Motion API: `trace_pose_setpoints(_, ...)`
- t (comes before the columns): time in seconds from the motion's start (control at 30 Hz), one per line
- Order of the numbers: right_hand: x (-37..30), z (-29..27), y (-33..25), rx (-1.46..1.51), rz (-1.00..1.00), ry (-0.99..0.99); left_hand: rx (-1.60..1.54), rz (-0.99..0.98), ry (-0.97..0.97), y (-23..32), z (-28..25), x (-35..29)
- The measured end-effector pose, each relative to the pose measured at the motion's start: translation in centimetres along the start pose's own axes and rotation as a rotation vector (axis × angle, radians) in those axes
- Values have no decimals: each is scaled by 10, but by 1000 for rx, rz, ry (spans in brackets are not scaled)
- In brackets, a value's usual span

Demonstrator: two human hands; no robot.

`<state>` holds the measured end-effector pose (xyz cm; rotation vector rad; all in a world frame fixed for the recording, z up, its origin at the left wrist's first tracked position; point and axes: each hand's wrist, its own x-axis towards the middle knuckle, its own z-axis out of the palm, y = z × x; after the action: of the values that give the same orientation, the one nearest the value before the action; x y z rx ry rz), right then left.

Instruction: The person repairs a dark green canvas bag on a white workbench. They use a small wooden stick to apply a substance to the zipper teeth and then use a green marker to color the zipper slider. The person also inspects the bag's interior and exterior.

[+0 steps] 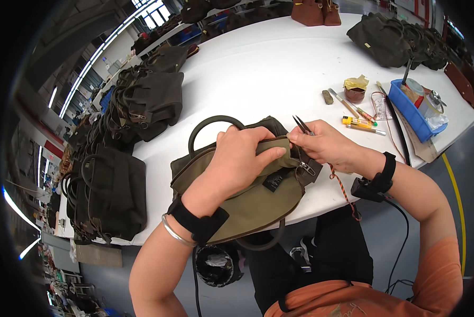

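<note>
Green bag (pixel 247 206) unzipped; olive lining (pixel 282 202) showing; dark pointed tool (pixel 302 127) beside.

blue bin (pixel 409 117), right | brown bags (pixel 307 12), far edge | brown jar (pixel 355 95)

I watch through the left of two wide fisheye cameras worn side by side on the person's head. It faces down and forward, so the orange shirt (pixel 353 299) fills part of the lower edge and the forearms (pixel 160 267) reach inward from below and from the right. The left hand (pixel 239 157) and right hand (pixel 327 144) sit near my centre, quite close. The white table (pixel 237 66) stretches away toward the top, where the hall looks distant. My picture is upright; the yellow floor line (pixel 457 196) bows toward the dark, rounded rim.
</note>
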<state>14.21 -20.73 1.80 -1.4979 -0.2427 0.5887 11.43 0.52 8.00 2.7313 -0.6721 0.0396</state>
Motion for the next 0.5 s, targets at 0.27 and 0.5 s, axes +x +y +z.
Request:
trace_pose_setpoints(0.27,4,9,10,-84,-130,136,146,-12,-45,18,-2,9)
trace_pose_setpoints(0.5,-22,-14,-3,-28,-209,367,-315,-121,-279,-15,12,28)
